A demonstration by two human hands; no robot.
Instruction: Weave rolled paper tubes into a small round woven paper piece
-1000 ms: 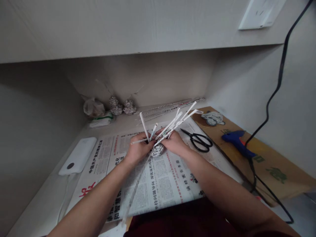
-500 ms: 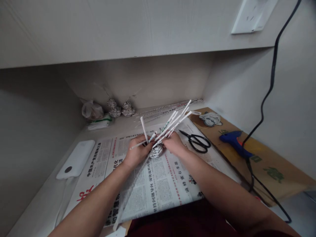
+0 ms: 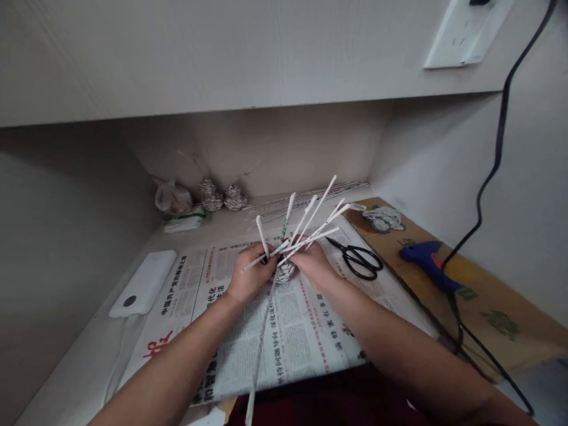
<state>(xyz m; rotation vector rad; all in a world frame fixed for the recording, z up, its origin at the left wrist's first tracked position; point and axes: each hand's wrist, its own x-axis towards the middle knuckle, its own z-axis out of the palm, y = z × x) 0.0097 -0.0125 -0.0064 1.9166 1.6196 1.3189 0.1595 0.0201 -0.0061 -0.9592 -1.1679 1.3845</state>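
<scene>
A small woven paper piece (image 3: pixel 286 272) of rolled newspaper sits between my hands over the newspaper sheet. Several white rolled paper tubes (image 3: pixel 310 216) fan up and out from its top. My left hand (image 3: pixel 254 266) is closed round its left side, with tubes passing by the thumb. My right hand (image 3: pixel 313 260) is closed at the right side, its fingertips among the tube bases and partly hidden. One long paper tube (image 3: pixel 260 349) trails from the piece down toward me, past the newspaper's near edge.
Black scissors (image 3: pixel 358 260) lie right of my right hand. A blue glue gun (image 3: pixel 428 260) with a black cord rests on cardboard (image 3: pixel 483 307). A white power bank (image 3: pixel 144 284) lies left. Woven gourd shapes (image 3: pixel 235 197), loose tubes (image 3: pixel 306 201) and a plastic bag (image 3: pixel 173 198) stand behind.
The upright tubes have spread wider, one now leaning low to the right. The long trailing tube has swung rightward at its near end. Both hands stay at the woven piece; the view shifted slightly.
</scene>
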